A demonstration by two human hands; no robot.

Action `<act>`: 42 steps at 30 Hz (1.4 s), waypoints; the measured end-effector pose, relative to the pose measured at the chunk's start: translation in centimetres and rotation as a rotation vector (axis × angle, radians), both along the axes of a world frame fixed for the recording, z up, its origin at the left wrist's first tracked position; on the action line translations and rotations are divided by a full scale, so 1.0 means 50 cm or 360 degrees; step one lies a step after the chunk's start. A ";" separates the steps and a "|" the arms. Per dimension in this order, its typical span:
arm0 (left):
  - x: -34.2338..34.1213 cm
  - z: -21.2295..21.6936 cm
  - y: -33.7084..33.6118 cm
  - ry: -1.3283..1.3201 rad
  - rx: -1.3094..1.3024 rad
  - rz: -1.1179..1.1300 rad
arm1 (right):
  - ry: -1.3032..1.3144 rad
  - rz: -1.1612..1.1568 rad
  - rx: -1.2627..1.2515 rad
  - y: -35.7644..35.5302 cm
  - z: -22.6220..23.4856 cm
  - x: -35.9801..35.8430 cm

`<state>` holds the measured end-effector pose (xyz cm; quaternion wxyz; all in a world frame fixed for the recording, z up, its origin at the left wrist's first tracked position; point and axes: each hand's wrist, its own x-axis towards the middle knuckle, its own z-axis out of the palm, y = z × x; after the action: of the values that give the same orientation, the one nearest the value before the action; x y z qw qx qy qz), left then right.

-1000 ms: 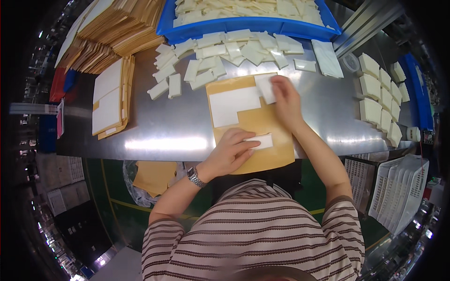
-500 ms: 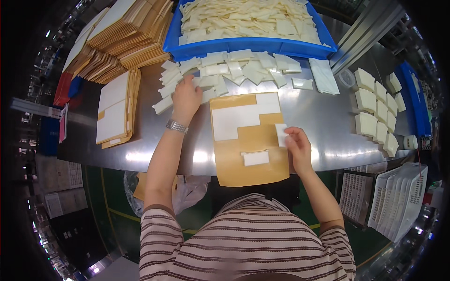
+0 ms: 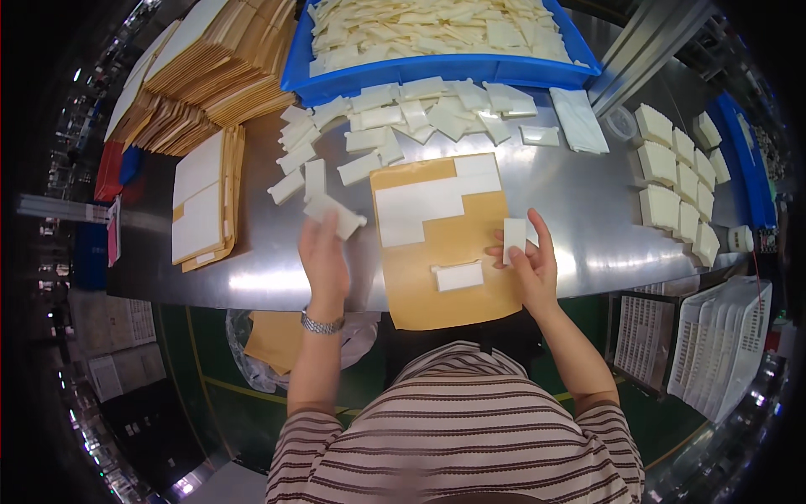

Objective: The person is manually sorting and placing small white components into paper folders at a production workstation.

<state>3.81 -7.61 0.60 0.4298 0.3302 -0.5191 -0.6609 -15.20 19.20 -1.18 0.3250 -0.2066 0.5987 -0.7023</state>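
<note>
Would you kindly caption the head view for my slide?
Left hand lifts a white foam piece; right hand holds another over the tan card sheet.

I am seeing white pads [image 3: 430, 204] showing against a tan card [image 3: 449, 252] on the silver-grey table [image 3: 579, 210]. Far off, a blue tray [image 3: 445, 69] is holding cream pieces [image 3: 428, 25]; my shirt [image 3: 457, 437] is showing brown-and-white stripes.

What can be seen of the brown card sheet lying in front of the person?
The brown card sheet lies flat on the metal table, its near edge overhanging the table's front. White pads cover part of its upper area; a small white pad sits lower down. The right hand rests at its right edge, holding a white piece.
</note>
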 end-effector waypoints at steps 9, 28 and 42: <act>0.009 0.015 0.149 -0.0412 -0.0062 -0.0582 | -0.0081 -0.0050 -0.0072 -0.004 -0.012 -0.004; -0.046 -0.026 0.209 -0.0647 -0.1489 -0.1059 | 0.0031 0.0000 0.0062 0.009 -0.041 -0.011; -0.024 -0.046 0.203 -0.0662 -0.0932 -0.1038 | 0.1255 0.0388 0.0048 0.013 0.027 0.011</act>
<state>2.61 2.56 -1.67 0.1623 0.1405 -0.8347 -0.5072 -14.66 19.86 0.16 0.1545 -0.5246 0.6587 -0.5168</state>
